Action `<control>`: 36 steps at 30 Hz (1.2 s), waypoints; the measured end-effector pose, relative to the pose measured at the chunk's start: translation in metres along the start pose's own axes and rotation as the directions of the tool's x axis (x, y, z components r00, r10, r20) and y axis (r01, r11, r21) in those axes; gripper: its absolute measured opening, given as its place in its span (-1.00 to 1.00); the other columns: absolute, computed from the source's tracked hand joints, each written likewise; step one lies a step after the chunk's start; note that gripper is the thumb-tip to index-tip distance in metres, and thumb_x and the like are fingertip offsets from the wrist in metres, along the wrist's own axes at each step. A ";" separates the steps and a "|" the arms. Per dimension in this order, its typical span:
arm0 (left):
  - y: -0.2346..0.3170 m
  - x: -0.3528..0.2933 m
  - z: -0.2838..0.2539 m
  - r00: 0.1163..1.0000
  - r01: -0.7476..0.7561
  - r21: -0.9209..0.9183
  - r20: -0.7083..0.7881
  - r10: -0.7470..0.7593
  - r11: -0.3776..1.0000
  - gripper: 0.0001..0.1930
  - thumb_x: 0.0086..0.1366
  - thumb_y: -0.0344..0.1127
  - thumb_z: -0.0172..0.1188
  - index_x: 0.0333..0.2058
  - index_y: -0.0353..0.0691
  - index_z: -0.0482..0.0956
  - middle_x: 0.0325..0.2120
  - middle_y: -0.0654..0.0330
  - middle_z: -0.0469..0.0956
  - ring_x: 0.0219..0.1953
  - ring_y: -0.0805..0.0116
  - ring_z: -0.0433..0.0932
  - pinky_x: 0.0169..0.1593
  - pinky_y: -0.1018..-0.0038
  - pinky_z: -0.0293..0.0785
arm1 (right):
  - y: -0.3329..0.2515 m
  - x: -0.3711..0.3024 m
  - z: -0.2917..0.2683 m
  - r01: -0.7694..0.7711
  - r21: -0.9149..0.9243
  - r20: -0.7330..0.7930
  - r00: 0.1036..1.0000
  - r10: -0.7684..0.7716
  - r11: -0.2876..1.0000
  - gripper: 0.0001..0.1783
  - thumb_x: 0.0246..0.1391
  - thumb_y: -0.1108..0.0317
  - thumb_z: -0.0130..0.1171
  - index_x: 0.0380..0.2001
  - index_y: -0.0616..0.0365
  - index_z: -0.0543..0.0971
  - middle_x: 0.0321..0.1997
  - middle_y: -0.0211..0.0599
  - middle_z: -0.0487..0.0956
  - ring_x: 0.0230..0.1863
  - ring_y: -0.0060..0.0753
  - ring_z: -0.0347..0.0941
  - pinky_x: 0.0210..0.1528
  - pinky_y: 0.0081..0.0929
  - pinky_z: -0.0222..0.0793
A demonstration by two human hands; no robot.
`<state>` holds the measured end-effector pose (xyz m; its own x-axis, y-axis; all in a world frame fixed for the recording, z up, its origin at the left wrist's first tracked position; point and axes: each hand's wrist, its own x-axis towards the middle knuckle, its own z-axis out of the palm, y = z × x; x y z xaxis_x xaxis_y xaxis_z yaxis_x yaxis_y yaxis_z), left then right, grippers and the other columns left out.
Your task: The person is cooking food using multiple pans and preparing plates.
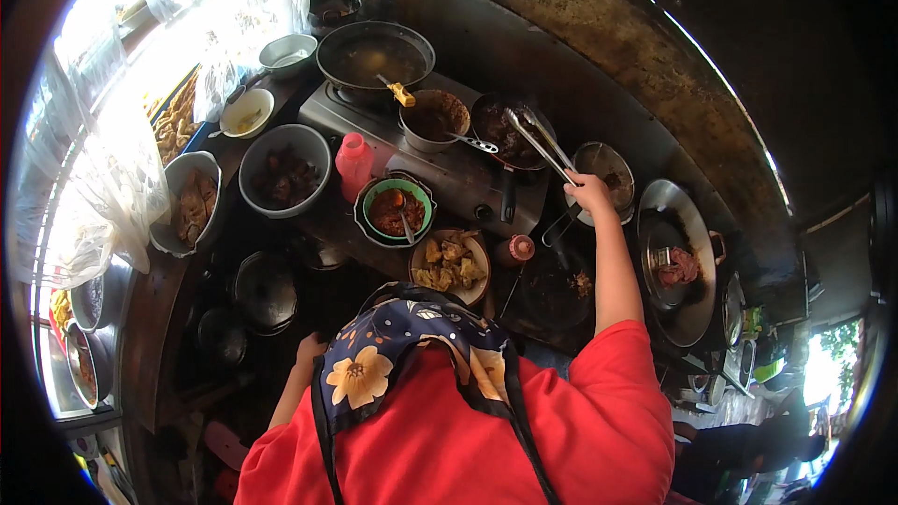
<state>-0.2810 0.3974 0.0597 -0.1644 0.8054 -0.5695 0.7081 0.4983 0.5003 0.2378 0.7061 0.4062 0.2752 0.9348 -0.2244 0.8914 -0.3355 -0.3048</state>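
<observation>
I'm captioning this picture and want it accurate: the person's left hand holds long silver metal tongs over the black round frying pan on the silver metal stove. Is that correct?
The side is wrong: the head view shows the person's right hand holding the long silver metal tongs over the black round frying pan on the silver metal stove.

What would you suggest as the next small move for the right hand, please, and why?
I'd probably squeeze the metal tongs gently: the right hand already holds them, and their ends reach over the frying pan, looking spread apart above the dark food in it.
</observation>
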 end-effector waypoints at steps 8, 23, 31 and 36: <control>-0.102 0.014 0.039 0.966 -0.024 0.390 0.248 -0.080 0.920 -0.62 -0.10 -0.14 0.15 -0.32 -0.27 0.55 -0.30 -0.11 0.50 -0.17 0.07 0.48 -0.14 0.31 0.41 | -0.047 0.001 0.000 0.171 -0.315 -0.033 0.981 -0.191 0.934 -0.57 -0.07 0.19 0.10 -0.04 -0.40 0.41 -0.16 -0.21 0.50 -0.09 -0.21 0.40 -0.08 -0.32 0.31; -0.107 0.029 0.074 0.962 0.261 -0.107 0.110 -0.249 0.959 -0.57 -0.16 -0.21 0.23 -0.26 -0.30 0.53 -0.27 -0.06 0.51 -0.17 0.09 0.49 -0.13 0.36 0.39 | -0.037 0.032 0.032 0.248 -0.275 -0.067 0.959 -0.276 0.929 -0.58 0.10 0.22 -0.12 0.07 -0.26 0.29 -0.45 -0.15 0.45 -0.54 -0.27 0.42 -0.50 -0.38 0.37; -0.133 0.044 0.084 0.978 0.168 0.094 0.112 -0.178 0.981 -0.60 -0.05 -0.14 0.11 -0.24 -0.26 0.53 -0.27 -0.08 0.50 -0.15 0.06 0.46 -0.12 0.32 0.39 | 0.010 0.023 0.017 -0.049 0.352 0.199 0.980 -0.023 0.935 -0.49 0.01 0.27 0.05 0.07 -0.37 0.30 -0.73 -0.46 0.22 -0.78 -0.59 0.10 -0.78 -0.50 0.05; -0.129 0.057 0.075 0.989 0.021 0.300 0.135 -0.065 0.954 -0.60 0.02 -0.10 0.03 -0.23 -0.24 0.52 -0.26 -0.09 0.49 -0.13 0.04 0.44 -0.12 0.29 0.38 | -0.019 -0.034 -0.036 0.024 0.096 0.096 0.995 -0.033 0.995 -0.53 -0.07 0.21 0.14 -0.01 -0.38 0.39 -0.62 -0.32 0.42 -0.68 -0.51 0.25 -0.63 -0.48 0.20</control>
<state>-0.3301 0.3549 -0.0857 -0.1157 0.7209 -0.6833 0.8779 0.3960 0.2691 0.2245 0.6847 0.4530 0.2097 0.9298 -0.3024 0.8588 -0.3231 -0.3977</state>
